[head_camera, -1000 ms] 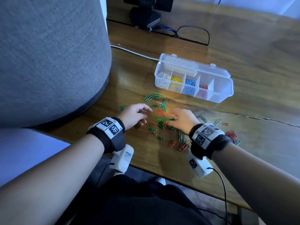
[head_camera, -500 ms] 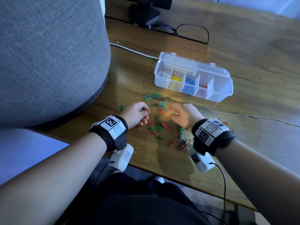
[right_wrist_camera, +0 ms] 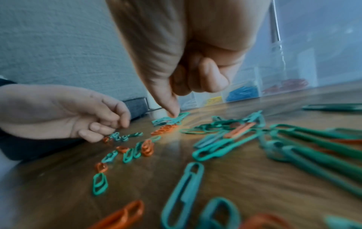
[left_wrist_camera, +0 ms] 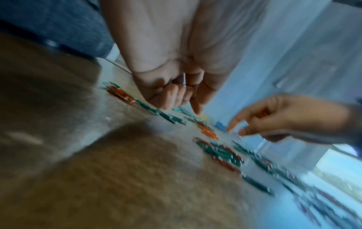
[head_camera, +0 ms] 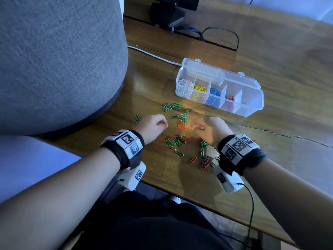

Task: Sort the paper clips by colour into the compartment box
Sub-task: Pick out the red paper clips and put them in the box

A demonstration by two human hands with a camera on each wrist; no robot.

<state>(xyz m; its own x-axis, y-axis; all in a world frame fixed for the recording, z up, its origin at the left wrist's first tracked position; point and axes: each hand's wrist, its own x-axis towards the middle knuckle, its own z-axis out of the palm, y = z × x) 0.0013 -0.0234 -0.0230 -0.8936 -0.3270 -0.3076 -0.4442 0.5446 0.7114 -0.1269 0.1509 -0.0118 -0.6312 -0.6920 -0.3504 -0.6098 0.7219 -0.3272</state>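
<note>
Both hands hover over loose green and orange paper clips (head_camera: 177,140) near the compartment box (head_camera: 252,102). The left hand (head_camera: 153,126) is loosely curled, holding nothing visible. The right hand (head_camera: 210,128) is curled too; whether it holds anything cannot be told.

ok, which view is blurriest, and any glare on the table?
Left wrist view: heavy motion blur, the clips smeared. Right wrist view: near clips soft, far box hazy. Head view: sharpest, with a warm glare patch on the table between both hands.
</note>
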